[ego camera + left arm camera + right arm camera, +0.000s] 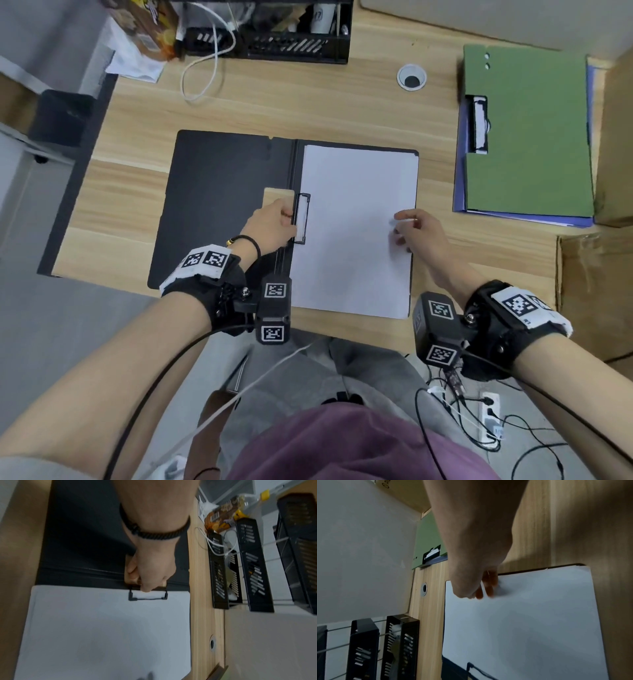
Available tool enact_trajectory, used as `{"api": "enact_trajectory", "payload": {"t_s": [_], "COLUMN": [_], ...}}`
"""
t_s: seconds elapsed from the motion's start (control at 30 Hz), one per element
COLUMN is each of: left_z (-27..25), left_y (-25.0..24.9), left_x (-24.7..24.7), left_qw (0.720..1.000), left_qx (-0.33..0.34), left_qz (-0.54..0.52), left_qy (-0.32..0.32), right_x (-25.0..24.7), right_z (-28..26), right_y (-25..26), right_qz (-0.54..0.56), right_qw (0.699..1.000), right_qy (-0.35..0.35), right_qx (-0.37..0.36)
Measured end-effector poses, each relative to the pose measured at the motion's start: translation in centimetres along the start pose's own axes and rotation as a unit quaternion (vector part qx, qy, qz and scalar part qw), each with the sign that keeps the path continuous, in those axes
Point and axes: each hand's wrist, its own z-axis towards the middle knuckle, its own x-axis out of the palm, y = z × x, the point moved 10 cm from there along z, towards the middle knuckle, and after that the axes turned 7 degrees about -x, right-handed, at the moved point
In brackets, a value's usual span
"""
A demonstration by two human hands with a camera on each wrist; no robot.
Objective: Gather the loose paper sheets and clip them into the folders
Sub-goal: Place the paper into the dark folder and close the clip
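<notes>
A black folder [219, 205] lies open on the wooden desk. White paper sheets [356, 240] fill its right half. A black clip [302, 219] by the spine sits over the sheets' left edge. My left hand [274, 222] is at that clip, with curled fingers gripping the clip [147, 599] from the spine side. My right hand [407, 229] hovers low over the sheets' right side, and its relaxed fingers [488, 588] touch the paper [530, 622]. A shut green folder [527, 137] with its own clip lies on a blue folder [460, 192] at the right.
A black desk organiser [274, 37] and a white cable [205, 68] stand along the back edge, with a snack packet [150, 31] to their left. A cable grommet [412, 77] is set in the desk. Cardboard boxes [596, 274] border the right side.
</notes>
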Motion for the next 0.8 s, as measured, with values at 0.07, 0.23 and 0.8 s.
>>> {"api": "enact_trajectory", "payload": {"t_s": [0.07, 0.23, 0.8], "left_z": [-0.2, -0.5, -0.8], "left_y": [1.3, 5.9, 18.1], "left_x": [-1.1, -4.6, -9.8], "left_qw": [0.999, 0.995, 0.962], "left_qx": [-0.003, -0.020, -0.169], "left_qz": [-0.029, -0.013, -0.094], "left_qy": [-0.016, -0.102, -0.194], "right_x": [2.0, 6.9, 16.5], "right_z": [-0.2, -0.3, -1.0], "right_y": [1.3, 2.5, 3.0], "right_qz": [0.024, 0.008, 0.029], "right_qw": [0.998, 0.990, 0.986], "right_qy": [0.051, 0.136, 0.132], "right_qx": [0.009, 0.025, 0.101]}}
